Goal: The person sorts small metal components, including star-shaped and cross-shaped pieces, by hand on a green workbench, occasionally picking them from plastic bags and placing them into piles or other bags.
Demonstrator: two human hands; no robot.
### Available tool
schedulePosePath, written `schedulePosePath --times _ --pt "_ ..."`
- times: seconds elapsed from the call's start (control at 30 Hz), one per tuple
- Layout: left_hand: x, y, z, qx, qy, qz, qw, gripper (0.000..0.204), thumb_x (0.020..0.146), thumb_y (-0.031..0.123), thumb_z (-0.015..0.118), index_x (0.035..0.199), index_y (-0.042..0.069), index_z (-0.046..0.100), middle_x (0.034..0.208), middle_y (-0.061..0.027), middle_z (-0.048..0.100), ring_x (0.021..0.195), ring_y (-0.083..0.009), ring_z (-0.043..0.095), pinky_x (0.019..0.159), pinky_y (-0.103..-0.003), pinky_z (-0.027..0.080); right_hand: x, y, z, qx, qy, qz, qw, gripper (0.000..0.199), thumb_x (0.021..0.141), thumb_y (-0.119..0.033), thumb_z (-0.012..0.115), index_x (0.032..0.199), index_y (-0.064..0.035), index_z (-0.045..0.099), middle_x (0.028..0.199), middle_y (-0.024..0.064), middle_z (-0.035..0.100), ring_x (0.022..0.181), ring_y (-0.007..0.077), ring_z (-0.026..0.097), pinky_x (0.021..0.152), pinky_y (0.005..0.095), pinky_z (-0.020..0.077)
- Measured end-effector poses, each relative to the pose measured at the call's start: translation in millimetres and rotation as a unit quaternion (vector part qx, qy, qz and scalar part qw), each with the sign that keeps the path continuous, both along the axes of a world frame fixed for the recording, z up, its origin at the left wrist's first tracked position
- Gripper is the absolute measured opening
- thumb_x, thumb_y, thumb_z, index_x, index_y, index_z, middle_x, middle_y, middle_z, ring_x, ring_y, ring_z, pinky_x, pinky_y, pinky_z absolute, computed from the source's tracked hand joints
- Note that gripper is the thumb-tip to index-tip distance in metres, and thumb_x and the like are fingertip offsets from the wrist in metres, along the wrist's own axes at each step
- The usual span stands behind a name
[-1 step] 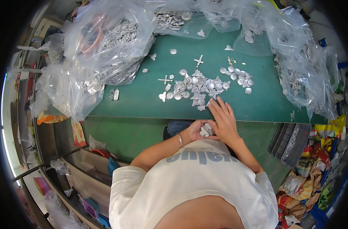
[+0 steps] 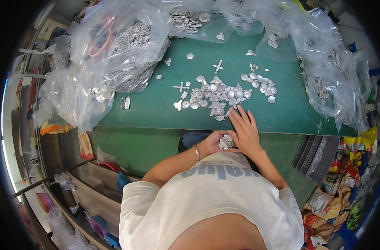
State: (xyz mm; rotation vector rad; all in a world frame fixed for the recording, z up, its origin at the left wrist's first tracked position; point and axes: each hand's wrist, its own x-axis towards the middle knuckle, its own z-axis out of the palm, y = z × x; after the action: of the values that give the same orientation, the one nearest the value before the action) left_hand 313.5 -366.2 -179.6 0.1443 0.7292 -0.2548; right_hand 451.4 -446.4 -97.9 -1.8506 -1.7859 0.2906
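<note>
My left hand (image 2: pixel 212 142) is cupped below the table's front edge, close to my shirt, and holds several silver metal charms (image 2: pixel 227 142). Over the edge reaches my right hand (image 2: pixel 246 130), its fingers stretched out and spread, the tips at the near side of a loose pile of silver charms (image 2: pixel 218 95). Discs and shaped flat pieces make up that pile. Whether a small piece lies under the right fingertips is hidden. Left of the pile lies one metal cross (image 2: pixel 181 87), with another cross (image 2: pixel 217 66) behind it.
The green tabletop (image 2: pixel 144 110) carries a smaller group of round charms (image 2: pixel 263 84) at the right. A big clear bag of metal pieces (image 2: pixel 133 54) stands at the left, another clear bag (image 2: pixel 329 71) at the right. Beside me are a wooden drawer unit (image 2: pixel 100 183) and colourful packaging (image 2: pixel 329 196).
</note>
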Motion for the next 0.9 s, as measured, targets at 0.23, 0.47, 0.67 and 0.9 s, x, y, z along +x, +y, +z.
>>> schedulePosePath --times 0.23,0.47,0.67,0.9 --pt "4 -3 3 -0.029 0.013 0.046 0.998 0.036 0.095 0.035 0.039 0.113 0.011 0.059 0.113 -0.0068 0.062 0.098 -0.0223 0.062 0.083 -0.043 0.053 -4 -49 -4 0.028 0.027 0.044 0.998 0.029 0.076 -0.014 0.063 0.101 0.0000 0.061 0.118 0.0114 0.056 0.119 0.0311 0.046 0.099 0.0470 0.0331" --pt "10 -5 -12 -0.125 -0.136 -0.006 0.983 0.031 0.093 0.032 0.047 0.105 0.006 0.058 0.096 -0.0104 0.062 0.079 -0.0216 0.062 0.054 -0.030 0.053 -8 -54 -12 0.175 0.209 -0.098 0.957 0.013 0.080 -0.002 0.053 0.086 0.0043 0.063 0.091 0.0174 0.063 0.090 0.0327 0.059 0.081 0.0418 0.0443" --pt "-9 3 8 -0.113 -0.093 -0.047 0.988 0.030 0.089 0.035 0.054 0.086 0.005 0.061 0.082 -0.0109 0.059 0.057 -0.0155 0.051 0.036 -0.021 0.036 1 -44 -10 0.209 0.219 -0.176 0.937 0.019 0.089 -0.003 0.047 0.084 0.0072 0.062 0.080 0.0162 0.062 0.077 0.0293 0.057 0.075 0.0390 0.0446" --pt "-91 21 26 -0.050 -0.070 0.152 0.985 0.026 0.091 0.032 0.050 0.083 0.007 0.052 0.078 -0.0089 0.053 0.056 -0.0143 0.047 0.034 -0.020 0.036 0 -28 -18 0.205 0.289 -0.179 0.918 0.022 0.094 -0.005 0.041 0.087 0.0086 0.057 0.074 0.0122 0.054 0.065 0.0209 0.051 0.064 0.0311 0.0443"
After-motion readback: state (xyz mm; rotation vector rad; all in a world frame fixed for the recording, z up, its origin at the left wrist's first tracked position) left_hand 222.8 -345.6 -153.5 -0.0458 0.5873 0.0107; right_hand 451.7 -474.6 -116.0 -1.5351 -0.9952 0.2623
